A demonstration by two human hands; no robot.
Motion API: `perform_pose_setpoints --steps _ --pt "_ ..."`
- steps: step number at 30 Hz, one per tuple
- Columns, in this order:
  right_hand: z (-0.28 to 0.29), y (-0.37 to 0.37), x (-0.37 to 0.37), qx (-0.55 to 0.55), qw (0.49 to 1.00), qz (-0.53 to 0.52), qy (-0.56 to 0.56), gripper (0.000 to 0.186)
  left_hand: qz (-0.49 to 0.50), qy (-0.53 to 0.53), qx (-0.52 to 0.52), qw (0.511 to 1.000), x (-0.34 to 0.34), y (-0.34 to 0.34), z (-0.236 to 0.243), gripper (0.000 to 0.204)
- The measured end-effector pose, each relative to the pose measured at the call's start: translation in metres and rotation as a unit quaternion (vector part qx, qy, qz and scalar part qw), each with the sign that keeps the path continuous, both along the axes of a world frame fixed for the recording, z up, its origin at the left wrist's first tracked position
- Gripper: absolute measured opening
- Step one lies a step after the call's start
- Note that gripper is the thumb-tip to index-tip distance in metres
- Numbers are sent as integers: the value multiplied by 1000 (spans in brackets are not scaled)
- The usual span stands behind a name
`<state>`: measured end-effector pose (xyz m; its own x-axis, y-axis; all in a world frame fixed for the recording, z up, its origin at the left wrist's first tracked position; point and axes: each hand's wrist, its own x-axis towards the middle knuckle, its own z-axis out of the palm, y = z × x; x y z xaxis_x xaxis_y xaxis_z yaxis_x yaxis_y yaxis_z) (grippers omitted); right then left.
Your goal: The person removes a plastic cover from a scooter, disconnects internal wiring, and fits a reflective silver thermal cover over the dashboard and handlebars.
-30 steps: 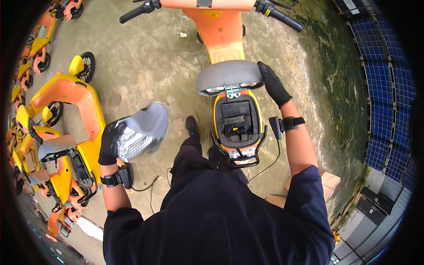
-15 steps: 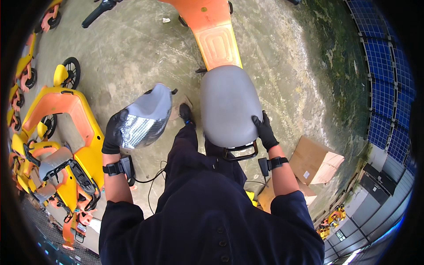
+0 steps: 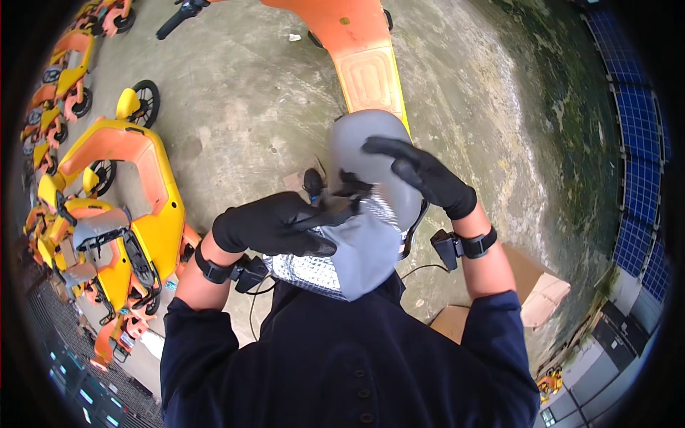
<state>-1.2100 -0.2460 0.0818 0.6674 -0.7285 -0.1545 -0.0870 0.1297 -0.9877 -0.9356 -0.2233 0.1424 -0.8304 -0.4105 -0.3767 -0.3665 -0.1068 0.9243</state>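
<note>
A grey and silver cover [image 3: 367, 260] with a quilted shiny part is close in front of my body, overlapping the near end of a grey scooter seat [image 3: 349, 135]. My left hand [image 3: 275, 225], in a black glove, has its fingers and thumb around the cover's upper left edge. A blurred black strap or flap [image 3: 351, 187] sticks up by its fingertips. Over the right side of the seat hovers my right hand [image 3: 432, 178], also gloved, fingers stretched out and nothing in them. The seat's near end is hidden behind the cover.
The seat belongs to an orange and yellow scooter [image 3: 371, 75] running away ahead. More yellow scooters [image 3: 146, 253] stand at the left. Cardboard boxes [image 3: 546, 292] lie at the right, beyond a black cable [image 3: 421, 269]. Blue gridded panels [image 3: 638, 164] line the far right.
My left hand has brought the cover rightward from beside the seat to its near end. My right hand has left the seat's right edge and risen above it, fingers out.
</note>
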Motion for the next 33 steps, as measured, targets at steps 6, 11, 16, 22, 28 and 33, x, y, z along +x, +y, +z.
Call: perform_pose_setpoints --steps 6,11,16,22,28,33 --pt "21 -19 -26 115 949 259 141 35 245 -98 37 964 -1 9 -20 21" --pt "17 -16 -58 18 930 314 189 46 238 -46 49 969 1 17 -71 11" --pt "15 -17 -95 281 922 226 140 42 287 -26 169 943 5 3 -106 17" --pt "-28 -44 -96 236 960 21 152 33 183 -48 248 950 -18 -13 -155 24" --pt "-156 -74 -75 200 941 -71 264 21 411 -35 113 904 -27 -49 -285 18" --pt "-201 -87 -72 92 925 -95 355 20 512 35 235 825 -33 -55 -330 21"
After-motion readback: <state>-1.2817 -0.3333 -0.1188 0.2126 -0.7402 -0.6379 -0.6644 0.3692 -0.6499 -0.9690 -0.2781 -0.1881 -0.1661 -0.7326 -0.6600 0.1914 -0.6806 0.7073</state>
